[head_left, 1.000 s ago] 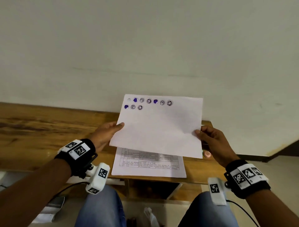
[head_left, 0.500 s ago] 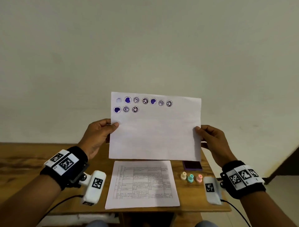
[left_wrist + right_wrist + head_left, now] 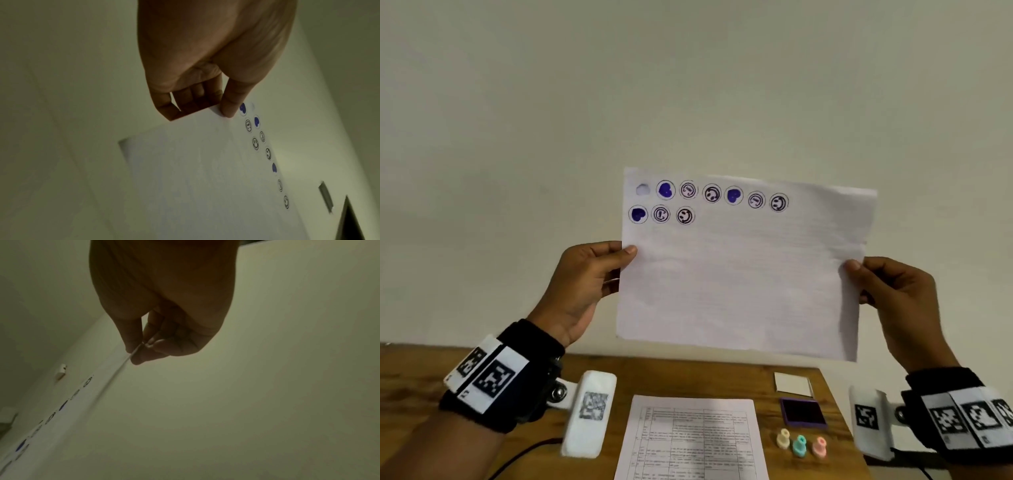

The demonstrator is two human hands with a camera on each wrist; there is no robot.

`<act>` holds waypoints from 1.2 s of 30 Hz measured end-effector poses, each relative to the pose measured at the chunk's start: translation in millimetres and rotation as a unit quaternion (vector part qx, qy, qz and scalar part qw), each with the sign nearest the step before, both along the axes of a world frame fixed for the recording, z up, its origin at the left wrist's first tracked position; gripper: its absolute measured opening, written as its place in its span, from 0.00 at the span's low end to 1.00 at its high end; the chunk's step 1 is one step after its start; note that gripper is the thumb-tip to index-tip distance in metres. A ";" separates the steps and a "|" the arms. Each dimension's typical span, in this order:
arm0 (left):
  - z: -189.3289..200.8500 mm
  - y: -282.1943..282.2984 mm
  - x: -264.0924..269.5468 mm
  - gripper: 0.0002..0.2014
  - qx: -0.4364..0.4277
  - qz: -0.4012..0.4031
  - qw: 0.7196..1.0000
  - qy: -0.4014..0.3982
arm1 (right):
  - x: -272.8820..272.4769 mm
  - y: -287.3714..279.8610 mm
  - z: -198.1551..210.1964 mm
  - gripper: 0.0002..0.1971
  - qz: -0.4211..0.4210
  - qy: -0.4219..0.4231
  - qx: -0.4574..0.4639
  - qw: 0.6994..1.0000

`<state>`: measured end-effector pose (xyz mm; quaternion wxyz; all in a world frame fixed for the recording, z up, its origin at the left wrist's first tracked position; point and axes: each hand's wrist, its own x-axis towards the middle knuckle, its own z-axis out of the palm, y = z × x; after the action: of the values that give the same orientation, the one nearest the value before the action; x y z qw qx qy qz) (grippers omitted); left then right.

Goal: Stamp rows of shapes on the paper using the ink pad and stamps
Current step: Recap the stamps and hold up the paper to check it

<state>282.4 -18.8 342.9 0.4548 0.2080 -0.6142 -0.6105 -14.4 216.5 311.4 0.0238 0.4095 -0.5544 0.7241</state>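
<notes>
Paper (image 3: 739, 274) held upright in front of a pale wall (image 3: 688, 85), its long axis running side to side and its stamped face toward the head camera, with two rows of round blue and black marks along the top edge. The left hand (image 3: 585, 284) pinches the left edge, thumb on the front and fingers curled behind; the right hand (image 3: 893, 301) pinches the right edge the same way. Below, on the wooden table (image 3: 421, 383), lie a printed sheet (image 3: 693, 442), the purple ink pad (image 3: 804, 412) and three small stamps (image 3: 800, 445) in cream, teal and pink, well apart from the raised paper. A white card (image 3: 792, 382) sits just behind the pad. The printed sheet's lower edge is cut off by the frame, and its text is too small to read. The left wrist view shows the left thumb (image 3: 230, 104) pressed beside the first blue mark, while the right wrist view sees the paper almost edge-on, dim, its marks blurred.
</notes>
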 end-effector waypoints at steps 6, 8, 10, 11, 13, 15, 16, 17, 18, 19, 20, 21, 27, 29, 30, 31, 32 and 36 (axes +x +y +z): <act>5.3 11.8 4.1 0.06 -0.045 0.024 0.999 0.010 | 8.3 15.8 12.6 0.05 0.010 0.011 -0.014 1.000; 4.3 12.8 4.5 0.07 -0.041 0.028 0.999 0.022 | 11.6 18.0 15.7 0.05 0.010 0.023 -0.015 1.000; 4.0 12.3 3.8 0.10 -0.029 0.028 0.999 0.032 | 15.3 17.4 20.6 0.05 0.010 0.027 -0.017 0.999; 4.0 11.5 3.5 0.12 -0.025 0.029 0.999 0.033 | 15.9 15.8 22.5 0.05 0.008 0.028 -0.017 0.999; 2.6 10.6 1.4 0.13 -0.018 0.034 0.999 0.034 | 16.5 13.0 24.5 0.04 0.002 0.028 -0.016 0.999; 0.3 9.9 -1.8 0.10 -0.009 0.043 0.998 0.039 | 14.9 7.7 24.8 0.04 -0.006 0.033 -0.014 0.999; -0.8 9.2 -3.7 0.08 -0.006 0.047 0.998 0.038 | 13.8 4.8 24.8 0.07 -0.015 0.032 -0.014 0.999; -1.5 8.5 -5.5 0.07 -0.002 0.050 0.998 0.036 | 11.9 1.5 25.3 0.09 -0.023 0.030 -0.012 0.999; -3.2 7.0 -6.8 0.06 0.002 0.054 0.998 0.034 | 11.5 -1.3 25.3 0.09 -0.029 0.027 -0.007 0.999; -4.1 4.6 -8.7 0.05 0.005 0.058 0.998 0.030 | 10.3 -4.6 26.0 0.09 -0.032 0.028 -0.001 0.999; -6.4 2.5 -10.2 0.05 0.009 0.063 0.998 0.026 | 9.8 -7.4 25.0 0.08 -0.034 0.026 0.006 0.999; -7.5 0.4 -12.1 0.05 0.015 0.067 0.997 0.023 | 8.8 -10.8 24.2 0.08 -0.036 0.026 0.010 0.999; -17.4 -11.3 -25.2 0.05 0.023 0.084 0.996 -0.002 | 1.5 -31.3 8.9 0.06 -0.051 0.010 0.035 0.998; -18.5 -16.9 -28.6 0.05 0.023 0.086 0.996 -0.012 | -1.7 -36.8 2.6 0.05 -0.051 0.005 0.046 0.998; -18.6 -19.2 -30.2 0.05 0.025 0.087 0.996 -0.016 | -2.6 -38.8 0.0 0.05 -0.051 0.002 0.050 0.997; -19.3 -21.0 -31.2 0.05 0.027 0.088 0.996 -0.019 | -3.3 -40.5 -2.1 0.05 -0.048 -0.002 0.051 0.997; -19.9 -22.3 -32.1 0.05 0.028 0.087 0.996 -0.020 | -3.5 -42.0 -3.9 0.05 -0.047 -0.009 0.051 0.998; -22.7 -25.6 -35.8 0.06 0.023 0.087 0.996 -0.028 | -5.5 -45.9 -10.4 0.06 -0.058 -0.017 0.056 0.997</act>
<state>246.6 -44.5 320.2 0.4834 0.2881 -0.5920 -0.5769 -20.0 170.6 301.0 0.0335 0.3645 -0.6171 0.6966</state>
